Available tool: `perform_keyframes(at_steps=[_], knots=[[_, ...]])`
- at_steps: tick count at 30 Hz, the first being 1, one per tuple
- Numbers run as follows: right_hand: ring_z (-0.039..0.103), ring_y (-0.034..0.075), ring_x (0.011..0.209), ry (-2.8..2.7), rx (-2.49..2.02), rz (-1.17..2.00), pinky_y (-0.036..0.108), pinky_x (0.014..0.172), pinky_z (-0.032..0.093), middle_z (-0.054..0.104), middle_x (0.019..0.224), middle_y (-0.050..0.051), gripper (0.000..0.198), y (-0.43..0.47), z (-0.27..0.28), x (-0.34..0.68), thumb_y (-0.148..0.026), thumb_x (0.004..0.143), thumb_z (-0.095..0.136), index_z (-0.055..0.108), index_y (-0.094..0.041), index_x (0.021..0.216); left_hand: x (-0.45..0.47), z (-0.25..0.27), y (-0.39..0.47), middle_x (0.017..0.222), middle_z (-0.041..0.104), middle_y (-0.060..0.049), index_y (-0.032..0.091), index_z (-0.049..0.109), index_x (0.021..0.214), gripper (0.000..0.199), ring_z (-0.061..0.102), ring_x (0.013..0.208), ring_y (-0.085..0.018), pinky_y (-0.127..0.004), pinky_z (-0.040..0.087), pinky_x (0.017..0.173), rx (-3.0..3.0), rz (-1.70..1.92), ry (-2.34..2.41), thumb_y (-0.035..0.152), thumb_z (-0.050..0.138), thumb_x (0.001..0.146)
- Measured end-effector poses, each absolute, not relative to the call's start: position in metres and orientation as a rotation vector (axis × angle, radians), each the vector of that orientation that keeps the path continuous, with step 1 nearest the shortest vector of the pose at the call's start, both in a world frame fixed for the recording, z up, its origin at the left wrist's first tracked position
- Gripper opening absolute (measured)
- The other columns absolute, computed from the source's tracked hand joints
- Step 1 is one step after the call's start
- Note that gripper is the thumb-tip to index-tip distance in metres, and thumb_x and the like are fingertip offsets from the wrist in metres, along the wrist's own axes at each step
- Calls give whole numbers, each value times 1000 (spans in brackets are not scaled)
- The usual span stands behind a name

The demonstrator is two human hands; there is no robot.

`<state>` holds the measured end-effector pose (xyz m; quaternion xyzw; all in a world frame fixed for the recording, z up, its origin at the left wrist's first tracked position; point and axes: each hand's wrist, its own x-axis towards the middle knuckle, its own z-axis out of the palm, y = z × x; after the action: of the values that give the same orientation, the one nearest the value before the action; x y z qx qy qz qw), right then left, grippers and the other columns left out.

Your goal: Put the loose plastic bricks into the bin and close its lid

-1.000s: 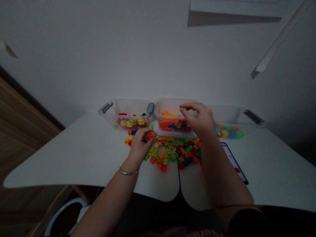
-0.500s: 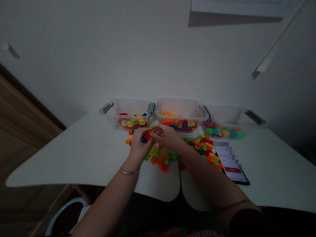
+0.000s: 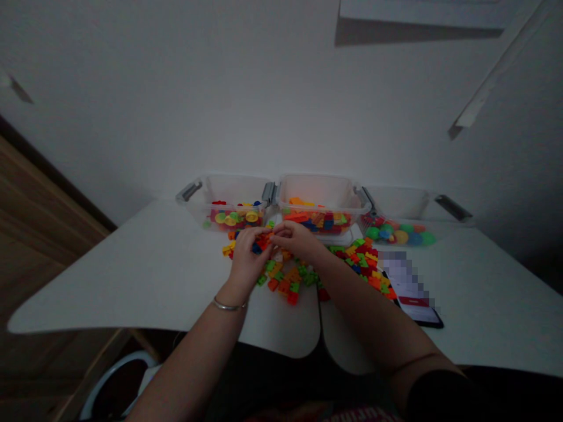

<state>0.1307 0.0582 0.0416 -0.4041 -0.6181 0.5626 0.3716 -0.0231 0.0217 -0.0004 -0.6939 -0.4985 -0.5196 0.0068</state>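
Now that right hand [image 3: 298, 239] has joined left hand [image 3: 248, 256], both share one spot: fingers half-curled, orange toy bricks [image 3: 264, 240] between, grip unclear.

1. Shirt [image 3: 328, 414] — pale letters at the bottom, partly cut off; "uri" seems to show, the rest is too dark.
2. Phone [image 3: 414, 296] — blurry blocks, too hard to read.
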Motion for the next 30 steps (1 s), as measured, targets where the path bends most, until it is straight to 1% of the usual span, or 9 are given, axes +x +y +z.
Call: perform_keyframes(at_steps=[3,8,11,16,20,22,25,27,30], knots=[[67,11,63,-1605,-1008,1380,23,56,56,68,69,-4,17,60,40,135,-15,74,75,60,-21,80,-23,-1,22,101,70,-5,23,64,102,16,65,97,-22,-38,54,89,-2205,-1607,-1517,22,65,86],[66,12,67,-1804,-1002,1123,25,62,54,71,79,-1,14,59,49,146,-25,77,73,64,-20,86,-23,-4,23,105,69,-7,22,63,107,19,65,99,-22,-38,55,87,-2251,-1580,-1447,21,64,88],[64,12,70,-1902,-1012,869,26,65,51,72,83,1,14,55,66,156,-29,79,71,68,-19,88,-23,-4,23,106,69,-7,21,62,108,18,65,100,-22,-38,54,88,-2302,-1530,-1408,22,62,90],[61,13,69,-1807,-1111,418,28,67,47,73,88,2,18,48,98,182,-32,80,67,70,-20,94,-22,-1,21,104,70,-8,20,64,106,15,64,102,-23,-41,53,91,-2393,-1365,-1370,22,57,93],[62,17,71,-1657,-1285,122,32,70,47,72,86,3,17,55,109,210,-37,82,65,69,-21,88,-18,-1,19,107,69,-9,20,66,105,17,63,101,-23,-40,53,89,-2482,-1255,-1279,18,53,94],[63,19,73,-1631,-1324,66,34,73,47,72,85,4,18,62,108,222,-39,83,64,70,-22,85,-15,-1,18,107,69,-10,19,66,107,20,63,101,-23,-40,54,89,-2520,-1205,-1250,16,52,93],[63,20,73,-1621,-1341,105,34,70,47,72,81,5,22,75,102,235,-42,82,64,70,-21,83,-13,-2,19,109,69,-11,19,67,111,23,62,102,-25,-42,54,90,-2548,-1114,-1272,15,53,92],[64,20,73,-1623,-1368,129,34,70,47,72,80,5,23,82,97,241,-43,82,64,70,-21,82,-12,-2,19,110,70,-11,19,68,111,24,63,102,-26,-43,53,90,-2560,-1021,-1284,17,54,92],[65,21,76,-1643,-1462,94,36,75,48,72,81,5,24,91,91,245,-43,82,64,72,-21,83,-13,0,17,108,72,-11,19,70,108,22,63,101,-28,-46,53,89,-2513,-895,-1341,22,54,93]])
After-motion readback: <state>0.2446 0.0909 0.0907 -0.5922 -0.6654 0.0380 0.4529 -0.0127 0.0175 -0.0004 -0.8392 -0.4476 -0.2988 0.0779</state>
